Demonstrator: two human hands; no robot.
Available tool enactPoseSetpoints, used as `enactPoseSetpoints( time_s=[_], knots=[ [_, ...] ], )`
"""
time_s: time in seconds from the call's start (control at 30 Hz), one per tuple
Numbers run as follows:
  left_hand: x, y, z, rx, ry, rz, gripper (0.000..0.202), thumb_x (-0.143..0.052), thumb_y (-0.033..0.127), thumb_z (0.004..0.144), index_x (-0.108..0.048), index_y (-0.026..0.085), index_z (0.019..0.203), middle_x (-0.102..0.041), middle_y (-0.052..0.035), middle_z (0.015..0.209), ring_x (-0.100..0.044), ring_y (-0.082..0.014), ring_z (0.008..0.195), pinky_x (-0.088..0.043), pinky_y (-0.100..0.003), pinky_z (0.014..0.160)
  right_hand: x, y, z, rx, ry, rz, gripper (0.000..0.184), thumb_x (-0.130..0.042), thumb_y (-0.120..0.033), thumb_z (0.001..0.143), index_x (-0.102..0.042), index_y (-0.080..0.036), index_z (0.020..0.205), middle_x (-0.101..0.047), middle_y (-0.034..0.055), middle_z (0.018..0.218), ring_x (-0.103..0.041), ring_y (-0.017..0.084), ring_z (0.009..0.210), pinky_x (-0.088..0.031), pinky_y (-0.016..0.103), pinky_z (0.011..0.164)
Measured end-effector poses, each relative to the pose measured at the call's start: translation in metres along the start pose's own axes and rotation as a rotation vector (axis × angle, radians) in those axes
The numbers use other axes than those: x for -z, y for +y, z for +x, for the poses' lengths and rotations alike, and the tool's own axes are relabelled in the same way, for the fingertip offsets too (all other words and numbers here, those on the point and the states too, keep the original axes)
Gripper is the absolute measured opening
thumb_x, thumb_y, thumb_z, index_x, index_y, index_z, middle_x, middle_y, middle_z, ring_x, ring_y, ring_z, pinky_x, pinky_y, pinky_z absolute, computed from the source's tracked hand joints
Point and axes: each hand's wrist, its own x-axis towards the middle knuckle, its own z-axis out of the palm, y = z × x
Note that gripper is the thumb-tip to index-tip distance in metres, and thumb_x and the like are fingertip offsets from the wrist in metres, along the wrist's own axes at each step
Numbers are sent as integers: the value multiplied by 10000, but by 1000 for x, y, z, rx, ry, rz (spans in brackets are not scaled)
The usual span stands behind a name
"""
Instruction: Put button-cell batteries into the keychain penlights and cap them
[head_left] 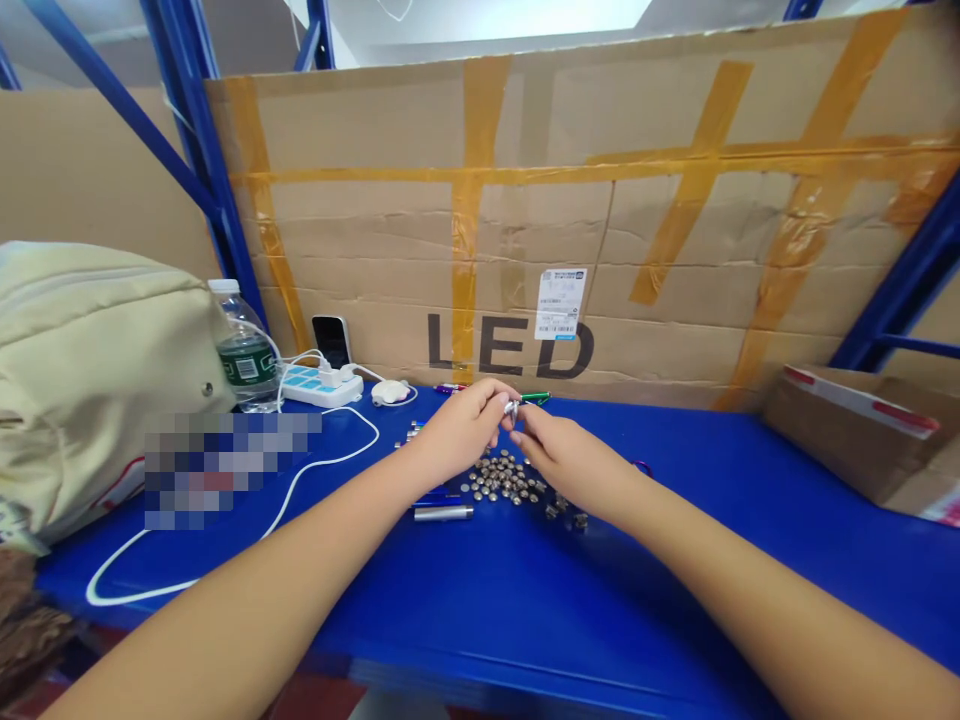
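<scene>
My left hand [466, 425] is closed, its thumb and fingers pinching a small silver metal piece [511, 408] above the table. From the other side, the fingertips of my right hand [559, 455] are closed on the same piece, whose exact kind I cannot make out. Just below the hands lies a spread pile of small round metal discs [504, 478], partly hidden by them. A silver tube [444, 513] rests in front of my left hand, with a blue stick [437, 498] behind it. Small dark metal pieces [564, 508] lie under my right wrist.
Behind the blue table [510, 610] stands a taped cardboard sheet [375, 240]. A green item [535, 397] lies behind the hands. At left are a power strip [304, 385], white cable [300, 480], bottle [246, 350] and beige bag [97, 350]; at right, a cardboard box [840, 430].
</scene>
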Motion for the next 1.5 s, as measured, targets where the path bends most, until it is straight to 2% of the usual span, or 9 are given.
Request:
enactPoseSetpoints(
  time_s=[0.2, 0.37, 0.5, 0.7, 0.8, 1.07, 1.23, 1.37, 1.5],
  knots=[
    [0, 0, -1, -35, 12, 51, 168, -548, 318, 906, -590, 180, 992, -641, -1, 782, -504, -99, 571, -425, -246, 563, 3, -1, -2, -5, 30, 175, 233, -304, -315, 991, -466, -220, 852, -648, 44, 842, -569, 165, 694, -415, 306, 650],
    [5, 4, -3, -34, 17, 159, 187, -504, 342, 929, -610, 188, 913, -633, 10, 752, -488, -96, 549, -395, -241, 551, 6, 4, -1, -90, 0, 468, 257, -279, -351, 994, -431, -230, 826, -575, -27, 683, -533, 122, 532, -412, 272, 554],
    [4, 10, -4, -1, 52, 254, 208, -491, 331, 931, -617, 198, 834, -628, 26, 696, -487, -98, 525, -385, -246, 551, 6, 4, -3, -107, 56, 288, 208, -298, -372, 990, -408, -238, 874, -604, -11, 703, -552, 150, 591, -387, 279, 570],
    [2, 10, -7, -136, 116, 446, 252, -500, 316, 901, -579, 195, 694, -589, 19, 632, -494, -131, 609, -341, -265, 592, 4, -7, -4, -111, 53, -47, 143, -322, -334, 986, -393, -217, 944, -686, 90, 918, -617, 208, 741, -325, 295, 567],
    [3, 11, -8, -135, 118, 527, 275, -483, 336, 904, -537, 195, 675, -548, 20, 608, -463, -134, 590, -300, -268, 569, 3, -13, -5, -106, 61, -161, 178, -304, -328, 998, -431, -205, 1016, -706, 103, 988, -654, 230, 778, -307, 304, 556],
    [-4, 13, -14, -155, 61, 445, 277, -432, 294, 931, -474, 189, 678, -544, 21, 646, -480, -138, 623, -322, -267, 601, 2, -20, -7, -97, 26, -620, 296, -265, -304, 1008, -507, -148, 1075, -725, 110, 829, -698, 293, 730, -220, 328, 518],
    [-11, 12, -16, -174, 33, 375, 272, -379, 302, 979, -547, 187, 799, -640, -23, 806, -582, -176, 779, -402, -295, 697, 7, -21, -5, -160, 20, -607, 307, -255, -304, 1008, -505, -136, 1065, -718, 130, 843, -693, 291, 740, -189, 326, 519],
    [-17, 13, -16, -191, 25, 335, 245, -361, 282, 999, -558, 189, 887, -659, -29, 870, -599, -176, 809, -427, -299, 736, 10, -12, -3, -200, 98, -406, 252, -260, -305, 993, -469, -164, 1007, -702, 121, 845, -650, 249, 712, -219, 310, 537],
    [-15, 16, -17, -248, -7, 420, 257, -343, 295, 1012, -550, 192, 899, -667, -44, 906, -604, -191, 824, -442, -320, 758, 10, -2, -2, -125, 158, -188, 195, -237, -330, 971, -378, -211, 909, -635, 84, 780, -546, 207, 642, -253, 301, 545]
  ],
)
